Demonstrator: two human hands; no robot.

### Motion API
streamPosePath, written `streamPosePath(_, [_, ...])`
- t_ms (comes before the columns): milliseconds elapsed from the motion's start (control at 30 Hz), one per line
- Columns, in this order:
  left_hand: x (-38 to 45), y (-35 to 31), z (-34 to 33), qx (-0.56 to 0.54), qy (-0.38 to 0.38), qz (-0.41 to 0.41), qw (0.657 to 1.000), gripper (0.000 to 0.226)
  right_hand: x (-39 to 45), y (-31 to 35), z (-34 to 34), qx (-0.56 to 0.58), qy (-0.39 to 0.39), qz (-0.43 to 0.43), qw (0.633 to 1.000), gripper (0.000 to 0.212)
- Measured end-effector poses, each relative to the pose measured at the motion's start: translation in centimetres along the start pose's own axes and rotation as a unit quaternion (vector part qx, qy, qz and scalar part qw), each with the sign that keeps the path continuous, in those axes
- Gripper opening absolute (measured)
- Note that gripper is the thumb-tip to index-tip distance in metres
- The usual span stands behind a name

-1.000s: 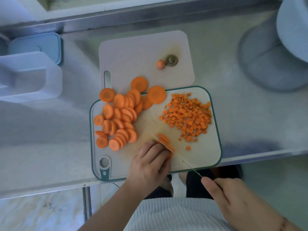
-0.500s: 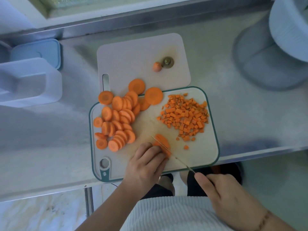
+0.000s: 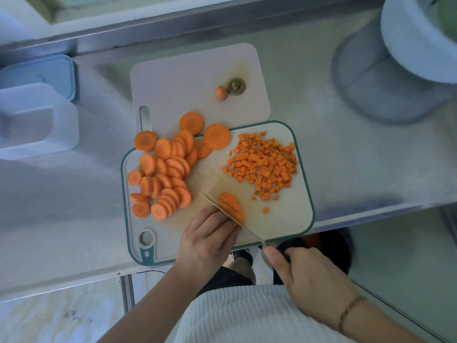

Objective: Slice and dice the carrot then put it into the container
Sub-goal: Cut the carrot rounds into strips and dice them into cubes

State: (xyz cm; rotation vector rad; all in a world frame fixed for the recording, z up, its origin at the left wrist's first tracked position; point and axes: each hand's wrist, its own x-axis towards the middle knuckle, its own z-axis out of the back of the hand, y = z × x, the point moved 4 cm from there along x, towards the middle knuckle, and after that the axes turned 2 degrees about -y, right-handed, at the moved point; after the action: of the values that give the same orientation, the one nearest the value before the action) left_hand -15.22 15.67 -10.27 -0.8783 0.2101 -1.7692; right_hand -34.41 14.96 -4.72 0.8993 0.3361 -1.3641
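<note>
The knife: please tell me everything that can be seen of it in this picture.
The knife has a thin, pale, shiny blade that looks like metal, seen nearly edge-on. It runs diagonally over the near part of the green-rimmed cutting board. The edge is down in a carrot slice already cut into strips. The dark handle is almost hidden in the grip of the right hand, the forefinger stretched toward the blade. The fingertips of the left hand rest against the blade's left side.
</note>
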Motion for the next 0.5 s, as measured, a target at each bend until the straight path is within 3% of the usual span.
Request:
streamPosePath(133, [-0.1,-0.2,-0.2,0.008,0.004,-0.007,1.000,0.012,0.0,0.1,-0.5,0.012,-0.008,-0.002,1.000,0.084])
streamPosePath(400, [0.7,-0.4,0.3,-0.007,0.015,0.009,1.000,0.008,-0.2,-0.2,-0.6,0.103,-0.035,0.029,0.994,0.069])
streamPosePath(500, [1.5,-0.1,0.0,-0.002,0.023,0.014,1.000,0.007,0.6,-0.3,-0.4,0.119,-0.049,0.030,0.991,0.083])
